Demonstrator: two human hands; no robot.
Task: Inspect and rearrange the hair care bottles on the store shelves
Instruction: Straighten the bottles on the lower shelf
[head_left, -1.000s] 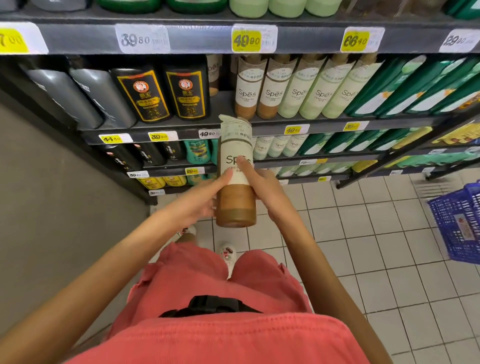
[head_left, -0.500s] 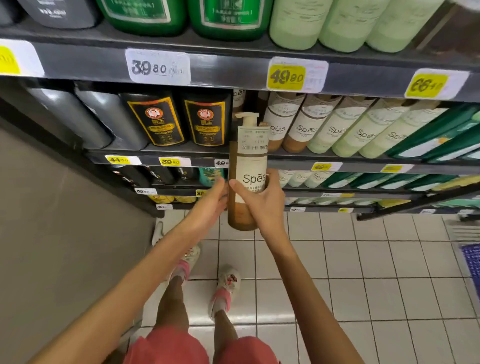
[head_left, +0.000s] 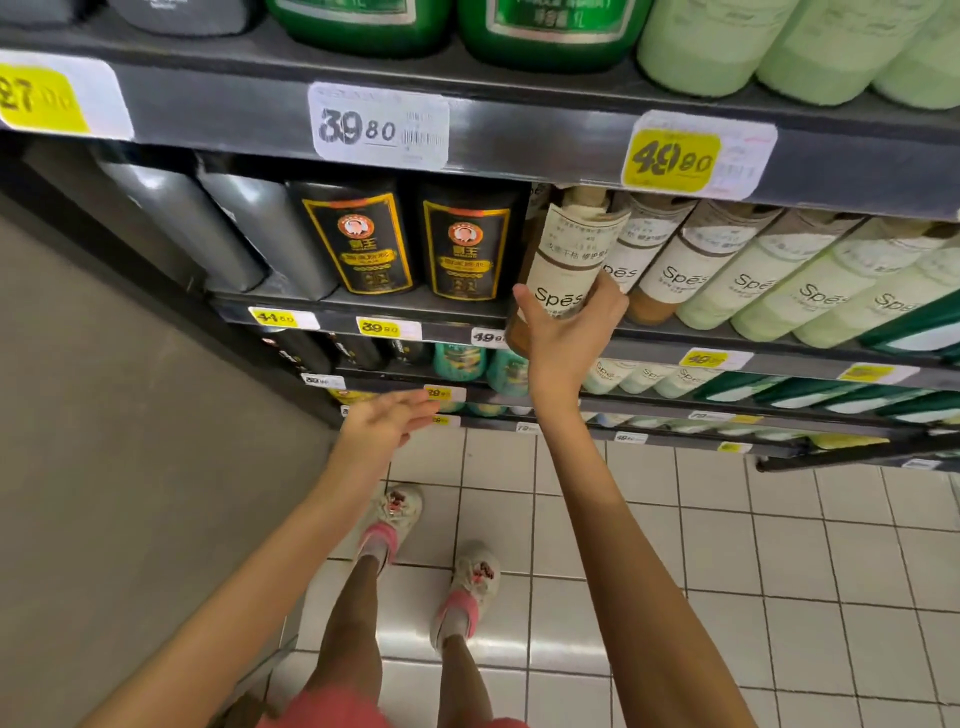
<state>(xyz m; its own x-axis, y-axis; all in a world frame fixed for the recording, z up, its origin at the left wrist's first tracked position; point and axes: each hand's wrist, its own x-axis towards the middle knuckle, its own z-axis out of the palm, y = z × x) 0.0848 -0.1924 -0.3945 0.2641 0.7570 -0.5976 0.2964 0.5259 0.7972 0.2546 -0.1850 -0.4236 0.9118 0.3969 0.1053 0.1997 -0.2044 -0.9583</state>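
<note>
My right hand (head_left: 566, 332) grips a brown Spes pump bottle (head_left: 569, 260) with a cream label, tilted, its top under the upper shelf and its base at the front edge of the second shelf (head_left: 415, 312). It sits between the black bottles (head_left: 467, 244) on the left and the row of brown Spes bottles (head_left: 670, 265) and pale green ones (head_left: 789, 280) on the right. My left hand (head_left: 387, 421) hangs lower, fingers straight, holding nothing.
The upper shelf (head_left: 519, 140) carries price tags, with green bottles (head_left: 540, 31) above it. Grey bottles (head_left: 244, 228) stand at the far left beside a grey wall (head_left: 104, 415). Lower shelves hold teal and green bottles. White floor tiles (head_left: 727, 571) lie below.
The bottle went up and toward the second shelf, into the gap right of the black bottles. My left hand let go of it and dropped away; my right hand alone holds it.
</note>
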